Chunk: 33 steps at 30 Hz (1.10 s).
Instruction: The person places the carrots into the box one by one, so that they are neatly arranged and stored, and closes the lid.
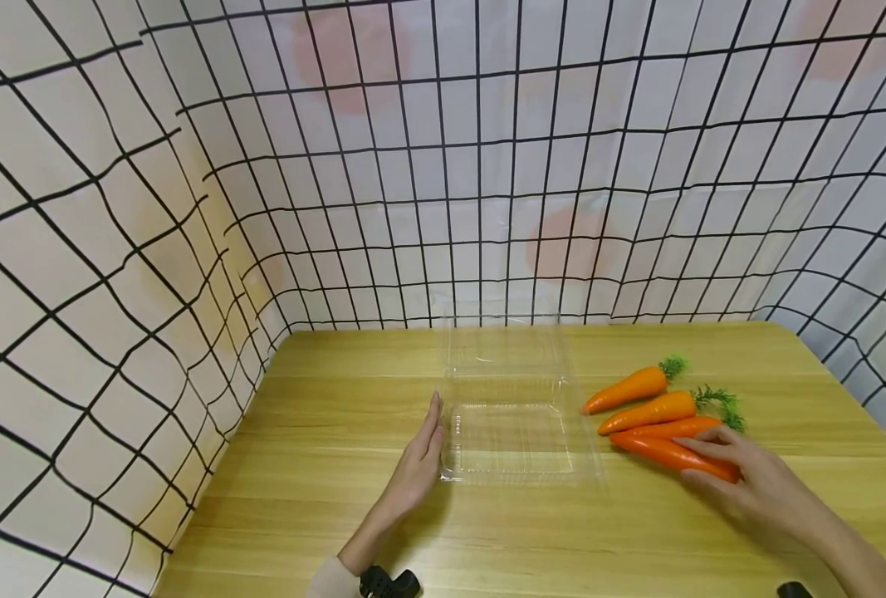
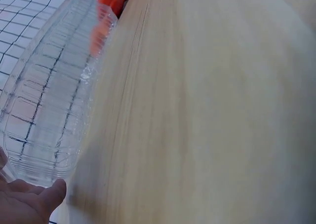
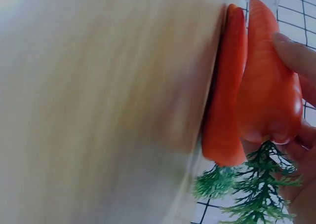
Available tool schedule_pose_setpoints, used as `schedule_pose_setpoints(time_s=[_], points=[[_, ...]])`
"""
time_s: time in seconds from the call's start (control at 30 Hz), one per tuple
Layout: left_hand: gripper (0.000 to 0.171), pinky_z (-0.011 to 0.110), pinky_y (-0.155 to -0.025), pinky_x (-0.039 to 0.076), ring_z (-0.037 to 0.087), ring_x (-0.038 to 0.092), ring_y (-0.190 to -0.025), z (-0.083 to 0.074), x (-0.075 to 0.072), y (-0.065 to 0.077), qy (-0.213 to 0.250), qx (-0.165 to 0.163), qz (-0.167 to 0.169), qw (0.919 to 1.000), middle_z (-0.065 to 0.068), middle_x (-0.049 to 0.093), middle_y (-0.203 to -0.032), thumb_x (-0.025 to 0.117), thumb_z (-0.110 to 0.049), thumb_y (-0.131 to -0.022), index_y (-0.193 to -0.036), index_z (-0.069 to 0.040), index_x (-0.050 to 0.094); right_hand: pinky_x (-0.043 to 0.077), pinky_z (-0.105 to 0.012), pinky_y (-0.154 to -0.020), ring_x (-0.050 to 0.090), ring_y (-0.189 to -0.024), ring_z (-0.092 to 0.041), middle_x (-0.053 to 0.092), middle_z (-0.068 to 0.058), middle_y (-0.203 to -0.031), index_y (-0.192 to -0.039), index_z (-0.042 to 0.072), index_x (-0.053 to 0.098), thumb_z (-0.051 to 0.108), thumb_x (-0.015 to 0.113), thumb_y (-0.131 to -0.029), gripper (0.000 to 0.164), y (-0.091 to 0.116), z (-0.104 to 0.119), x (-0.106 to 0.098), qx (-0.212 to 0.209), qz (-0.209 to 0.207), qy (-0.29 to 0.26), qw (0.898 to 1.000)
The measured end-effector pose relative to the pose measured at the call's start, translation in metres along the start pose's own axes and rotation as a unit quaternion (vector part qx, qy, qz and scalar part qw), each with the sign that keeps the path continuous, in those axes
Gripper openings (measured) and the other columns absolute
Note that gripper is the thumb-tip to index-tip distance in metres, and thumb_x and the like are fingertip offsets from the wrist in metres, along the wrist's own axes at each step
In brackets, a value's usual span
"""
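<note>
A clear plastic clamshell container (image 1: 513, 440) stands with its lid (image 1: 506, 349) folded back on the wooden table. Along its left side rests my left hand (image 1: 416, 465), fingers straight and touching the wall; the left wrist view shows the thumb (image 2: 55, 195) by the container's end (image 2: 39, 169). At the right, my right hand (image 1: 756, 482) holds the nearest orange carrot (image 1: 670, 455) between thumb and fingers. In the right wrist view this carrot (image 3: 269, 81) has a feathery green top (image 3: 261, 184). Its tip end lies against another carrot (image 1: 663, 429).
Two further carrots with green tops, a middle one (image 1: 652, 411) and a far one (image 1: 629, 389), lie just right of the container. A black wire grid (image 1: 480, 158) over white sheeting walls the back and sides of the wooden table (image 1: 323, 432).
</note>
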<state>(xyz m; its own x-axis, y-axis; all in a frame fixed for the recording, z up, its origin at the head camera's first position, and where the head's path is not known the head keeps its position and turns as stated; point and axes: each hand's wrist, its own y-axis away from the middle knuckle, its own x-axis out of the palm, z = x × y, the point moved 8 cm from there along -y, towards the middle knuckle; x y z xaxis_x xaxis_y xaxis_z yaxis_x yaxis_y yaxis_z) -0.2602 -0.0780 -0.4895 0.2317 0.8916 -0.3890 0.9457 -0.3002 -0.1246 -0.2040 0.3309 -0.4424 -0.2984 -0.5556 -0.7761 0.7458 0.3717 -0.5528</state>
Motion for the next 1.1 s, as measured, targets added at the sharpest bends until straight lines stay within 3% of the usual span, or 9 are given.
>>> schedule_pose_setpoints(time_s=[0.1,0.33,0.7,1.1], points=[[0.058,0.051,-0.129,0.018,0.036,0.02,-0.159,0.001,0.001,0.0,0.001,0.0,0.0,1.0,0.016,0.01,-0.174,0.027,-0.014,-0.115,-0.167,-0.007,0.002,0.042,-0.011,-0.073,0.053,-0.092,0.003,0.064,0.007,-0.11,-0.124,0.015,0.077,0.006,0.09,-0.074,0.052,-0.002,-0.002,0.001,0.017,0.029,0.017,0.999],[0.057,0.05,-0.13,0.017,0.035,0.02,-0.159,-0.001,0.0,-0.001,0.002,-0.001,-0.005,1.0,0.014,0.009,-0.174,0.028,-0.013,-0.115,-0.166,-0.005,0.004,0.039,-0.011,-0.067,0.048,-0.093,0.005,0.062,0.003,-0.11,-0.121,0.011,0.078,-0.006,0.09,-0.066,0.058,-0.023,0.005,-0.005,-0.014,-0.008,-0.015,1.0],[0.057,0.051,-0.129,0.017,0.035,0.019,-0.159,0.001,0.001,-0.001,0.006,-0.002,-0.004,1.0,0.014,0.01,-0.174,0.027,-0.014,-0.115,-0.167,-0.006,0.004,0.042,-0.019,-0.067,0.047,-0.092,0.002,0.061,0.008,-0.112,-0.123,0.015,0.077,0.01,0.085,-0.084,0.04,-0.056,0.017,0.004,0.027,0.032,-0.002,0.999],[0.057,0.051,-0.13,0.016,0.034,0.019,-0.159,0.0,0.001,-0.001,-0.001,-0.003,-0.008,1.0,0.014,0.012,-0.174,0.028,-0.013,-0.115,-0.166,-0.005,0.005,0.044,-0.016,-0.07,0.051,-0.093,0.001,0.062,0.004,-0.115,-0.128,0.013,0.075,0.001,0.086,-0.078,0.052,-0.087,0.038,0.019,-0.043,0.019,-0.047,0.998]])
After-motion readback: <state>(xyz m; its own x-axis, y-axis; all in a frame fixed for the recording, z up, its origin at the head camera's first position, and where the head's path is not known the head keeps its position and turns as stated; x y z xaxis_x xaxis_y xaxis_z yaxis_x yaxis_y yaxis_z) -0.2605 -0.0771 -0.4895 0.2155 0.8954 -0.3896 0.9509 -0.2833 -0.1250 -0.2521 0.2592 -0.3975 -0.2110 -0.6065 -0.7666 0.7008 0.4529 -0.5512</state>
